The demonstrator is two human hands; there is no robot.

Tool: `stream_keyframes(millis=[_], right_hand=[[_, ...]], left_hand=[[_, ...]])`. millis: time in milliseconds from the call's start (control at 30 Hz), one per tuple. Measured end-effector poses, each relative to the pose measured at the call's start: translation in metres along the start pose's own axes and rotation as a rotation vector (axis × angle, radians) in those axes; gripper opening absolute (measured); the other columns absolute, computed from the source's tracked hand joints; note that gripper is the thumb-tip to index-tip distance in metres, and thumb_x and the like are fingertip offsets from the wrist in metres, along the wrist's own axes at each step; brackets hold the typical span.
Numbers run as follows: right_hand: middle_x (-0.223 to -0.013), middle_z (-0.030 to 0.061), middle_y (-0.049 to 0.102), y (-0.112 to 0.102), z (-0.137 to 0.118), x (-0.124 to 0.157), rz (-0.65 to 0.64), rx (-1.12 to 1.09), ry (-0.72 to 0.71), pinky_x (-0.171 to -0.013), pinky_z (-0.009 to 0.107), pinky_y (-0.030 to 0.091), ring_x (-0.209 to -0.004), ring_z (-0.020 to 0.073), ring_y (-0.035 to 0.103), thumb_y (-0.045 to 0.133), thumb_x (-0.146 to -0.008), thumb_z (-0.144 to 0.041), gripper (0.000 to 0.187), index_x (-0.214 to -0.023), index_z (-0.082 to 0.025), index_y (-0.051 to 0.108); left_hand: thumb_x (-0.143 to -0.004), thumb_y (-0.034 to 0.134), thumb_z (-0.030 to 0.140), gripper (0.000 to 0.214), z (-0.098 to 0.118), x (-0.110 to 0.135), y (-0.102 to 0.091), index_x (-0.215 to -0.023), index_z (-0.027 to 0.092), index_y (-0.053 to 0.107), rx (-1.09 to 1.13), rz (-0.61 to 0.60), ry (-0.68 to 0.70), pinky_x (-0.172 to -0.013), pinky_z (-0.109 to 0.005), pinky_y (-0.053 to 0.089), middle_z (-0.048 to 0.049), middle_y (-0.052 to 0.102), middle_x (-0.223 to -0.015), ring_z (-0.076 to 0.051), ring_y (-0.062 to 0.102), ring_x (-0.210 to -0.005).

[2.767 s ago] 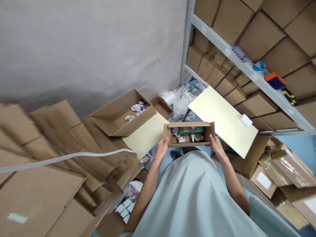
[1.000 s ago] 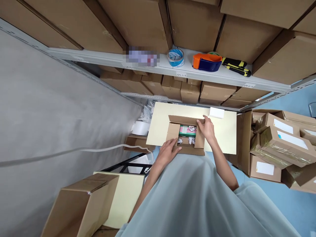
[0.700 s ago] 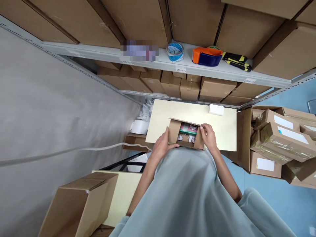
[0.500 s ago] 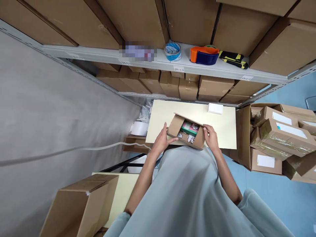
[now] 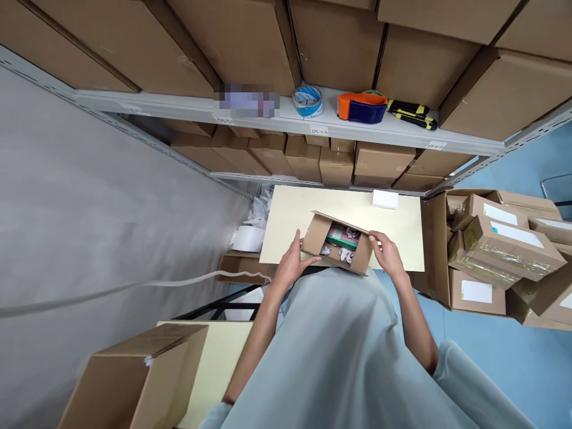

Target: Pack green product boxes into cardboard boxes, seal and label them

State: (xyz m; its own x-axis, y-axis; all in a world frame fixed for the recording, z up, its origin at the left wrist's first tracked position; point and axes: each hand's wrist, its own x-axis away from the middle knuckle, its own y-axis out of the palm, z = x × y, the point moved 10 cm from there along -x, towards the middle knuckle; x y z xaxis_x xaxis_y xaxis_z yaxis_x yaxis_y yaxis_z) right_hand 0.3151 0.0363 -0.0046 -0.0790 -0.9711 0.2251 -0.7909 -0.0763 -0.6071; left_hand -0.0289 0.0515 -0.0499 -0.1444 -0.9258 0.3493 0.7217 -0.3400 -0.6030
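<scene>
A small cardboard box (image 5: 318, 232) is tilted at the near edge of the pale table, close to my shirt. Its end flaps are folded inward, and the long flaps stand up. Through the gap show a green and pink box (image 5: 342, 239) and crumpled white paper (image 5: 346, 255). My left hand (image 5: 292, 260) grips the left end, thumb along the near edge and fingers against the side. At the far right corner, my right hand (image 5: 385, 253) pinches the flap edge between thumb and fingers.
A white block (image 5: 385, 199) lies at the table's back (image 5: 290, 205). On the shelf above sit a tape roll (image 5: 308, 101), an orange and blue tape dispenser (image 5: 361, 108) and yellow-black cutters (image 5: 412, 114). Taped parcels fill a large carton (image 5: 435, 250) at right; an open carton (image 5: 172, 381) stands lower left.
The view has shifted slightly. Both hands keep their hold on the cardboard box, and its far long flap leans a little differently over the opening.
</scene>
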Motion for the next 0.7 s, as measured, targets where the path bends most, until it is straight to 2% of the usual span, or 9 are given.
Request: stream_keyframes(millis=[67, 200, 267, 333, 400, 467, 533, 567, 700], right_hand=[[-0.151, 0.0133, 0.072, -0.001, 0.004, -0.001, -0.019, -0.037, -0.009, -0.112, 0.049, 0.061, -0.139, 0.0326, 0.069, 0.041, -0.113, -0.063, 0.057, -0.139, -0.025, 0.076], [-0.157, 0.0161, 0.066, 0.010, 0.012, -0.011, -0.042, -0.044, 0.015, -0.105, 0.048, 0.065, -0.127, 0.0319, 0.075, 0.053, -0.108, -0.066, 0.060, -0.146, -0.024, 0.072], [-0.161, 0.0158, 0.063, 0.021, 0.012, -0.016, -0.072, 0.016, 0.012, -0.113, 0.051, 0.061, -0.137, 0.0341, 0.070, 0.059, -0.105, -0.066, 0.061, -0.149, -0.025, 0.070], [-0.165, 0.0142, 0.061, 0.028, 0.011, -0.017, -0.092, 0.065, 0.010, -0.121, 0.053, 0.055, -0.147, 0.0348, 0.064, 0.056, -0.107, -0.065, 0.059, -0.150, -0.027, 0.070], [-0.167, 0.0128, 0.059, 0.028, 0.011, -0.014, -0.093, 0.089, 0.019, -0.125, 0.054, 0.052, -0.150, 0.0346, 0.061, 0.049, -0.111, -0.065, 0.059, -0.153, -0.029, 0.069], [-0.170, 0.0136, 0.056, 0.026, 0.013, -0.005, -0.082, 0.142, 0.029, -0.130, 0.057, 0.047, -0.155, 0.0368, 0.056, 0.047, -0.112, -0.067, 0.062, -0.154, -0.028, 0.070], [-0.177, 0.0151, 0.047, 0.027, 0.016, 0.007, -0.072, 0.211, 0.053, -0.132, 0.059, 0.043, -0.159, 0.0393, 0.051, 0.046, -0.113, -0.066, 0.064, -0.156, -0.025, 0.070], [-0.182, 0.0157, 0.039, 0.031, 0.018, 0.012, -0.079, 0.238, 0.074, -0.131, 0.059, 0.045, -0.158, 0.0401, 0.052, 0.045, -0.114, -0.064, 0.065, -0.159, -0.023, 0.067], [-0.191, 0.0170, 0.003, 0.052, 0.024, 0.019, -0.141, 0.323, 0.153, -0.111, 0.055, 0.061, -0.132, 0.0372, 0.075, 0.034, -0.118, -0.048, 0.062, -0.177, -0.027, 0.042]], left_hand=[[-0.091, 0.082, 0.065, 0.116, 0.002, 0.001, 0.001, -0.179, 0.023, 0.020, -0.005, 0.009, -0.003, -0.125, -0.048, 0.046, -0.0231, 0.056, -0.168, -0.038, 0.056, -0.157], [-0.093, 0.080, 0.065, 0.085, 0.013, 0.001, 0.003, -0.160, 0.023, 0.050, -0.036, 0.016, 0.057, -0.122, -0.045, 0.050, -0.0187, 0.062, -0.159, -0.036, 0.063, -0.148], [-0.093, 0.079, 0.067, 0.073, 0.013, 0.000, 0.005, -0.148, 0.023, 0.060, -0.066, 0.013, 0.056, -0.117, -0.045, 0.053, -0.0166, 0.067, -0.149, -0.035, 0.068, -0.138], [-0.094, 0.076, 0.070, 0.069, 0.009, -0.003, 0.006, -0.141, 0.022, 0.064, -0.102, 0.007, 0.026, -0.113, -0.045, 0.055, -0.0163, 0.069, -0.143, -0.035, 0.071, -0.131], [-0.096, 0.074, 0.070, 0.076, 0.003, -0.008, 0.003, -0.151, 0.020, 0.060, -0.122, 0.025, -0.030, -0.110, -0.045, 0.056, -0.0185, 0.070, -0.141, -0.037, 0.072, -0.128], [-0.100, 0.071, 0.066, 0.089, -0.002, -0.016, -0.002, -0.168, 0.016, 0.042, -0.134, 0.066, -0.078, -0.107, -0.045, 0.057, -0.0208, 0.073, -0.137, -0.037, 0.073, -0.126], [-0.104, 0.067, 0.059, 0.095, 0.000, -0.026, -0.002, -0.178, 0.016, 0.025, -0.156, 0.082, -0.071, -0.106, -0.047, 0.058, -0.0219, 0.073, -0.137, -0.037, 0.075, -0.123], [-0.106, 0.064, 0.055, 0.092, 0.003, -0.032, 0.002, -0.180, 0.018, 0.022, -0.167, 0.071, -0.043, -0.107, -0.048, 0.058, -0.0222, 0.070, -0.142, -0.037, 0.075, -0.124], [-0.113, 0.047, 0.045, 0.066, 0.020, -0.053, 0.026, -0.176, 0.025, 0.040, -0.149, 0.017, 0.089, -0.121, -0.051, 0.053, -0.0196, 0.054, -0.168, -0.037, 0.060, -0.152]])
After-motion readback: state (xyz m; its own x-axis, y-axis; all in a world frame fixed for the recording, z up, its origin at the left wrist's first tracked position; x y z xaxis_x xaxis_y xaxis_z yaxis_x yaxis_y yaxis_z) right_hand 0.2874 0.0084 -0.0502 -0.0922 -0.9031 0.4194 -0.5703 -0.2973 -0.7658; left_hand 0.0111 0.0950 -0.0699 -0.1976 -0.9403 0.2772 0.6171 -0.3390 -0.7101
